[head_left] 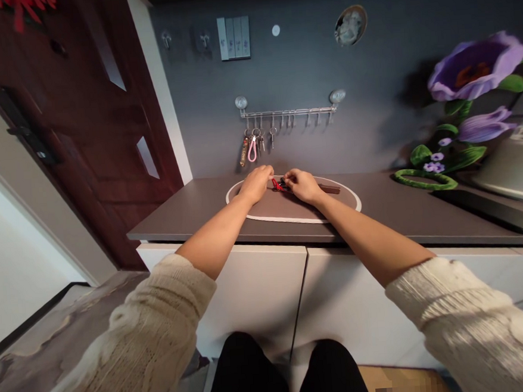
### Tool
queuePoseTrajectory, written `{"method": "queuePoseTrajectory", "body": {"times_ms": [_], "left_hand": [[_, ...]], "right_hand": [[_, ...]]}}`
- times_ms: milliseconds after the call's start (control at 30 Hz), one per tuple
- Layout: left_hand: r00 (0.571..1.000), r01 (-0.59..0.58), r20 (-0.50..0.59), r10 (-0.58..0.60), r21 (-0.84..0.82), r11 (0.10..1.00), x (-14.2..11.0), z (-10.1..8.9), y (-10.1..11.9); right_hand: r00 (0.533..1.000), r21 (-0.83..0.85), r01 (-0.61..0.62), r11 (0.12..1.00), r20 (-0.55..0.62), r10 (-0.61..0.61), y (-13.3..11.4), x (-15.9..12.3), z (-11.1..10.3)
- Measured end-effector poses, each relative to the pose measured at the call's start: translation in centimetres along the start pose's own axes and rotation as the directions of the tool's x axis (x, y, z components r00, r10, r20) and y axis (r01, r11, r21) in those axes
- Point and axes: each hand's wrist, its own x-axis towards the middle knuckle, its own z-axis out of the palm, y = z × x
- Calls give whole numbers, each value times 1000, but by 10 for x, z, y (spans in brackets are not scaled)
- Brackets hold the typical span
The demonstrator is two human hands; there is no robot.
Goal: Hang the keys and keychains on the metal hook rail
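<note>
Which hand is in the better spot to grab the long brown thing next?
Probably the right hand: the brown thing lies on the mat close beside it. The left hand is farther off, by the red thing, and would have to reach past the right.

Dim, shadowed, edges distorted

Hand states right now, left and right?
Left hand: fingers curled by the red item; grip can't be told.
Right hand: fingers bent at the small dark item; grip can't be told.
</note>
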Motion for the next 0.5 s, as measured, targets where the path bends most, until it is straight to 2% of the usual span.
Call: {"method": "queuePoseTrajectory", "body": {"times_ms": [133,233,367,500], "left_hand": [[997,-53,-62,50,-44,998,2,-2,3],[992,-86,-97,79,-73,994,3,-1,4],[982,-140,-143,123,-116,983,5,-1,7],[969,-180,-194,153,-132,975,5,-3,10]], "right_hand": [[999,136,13,991,41,-19,5,3,3],[993,288,-19,957,115,-15,9,6,7],[976,546,-111,830,218,-13,4,4,7],[957,706,-201,679,290,-17,-2,2,5]]}}
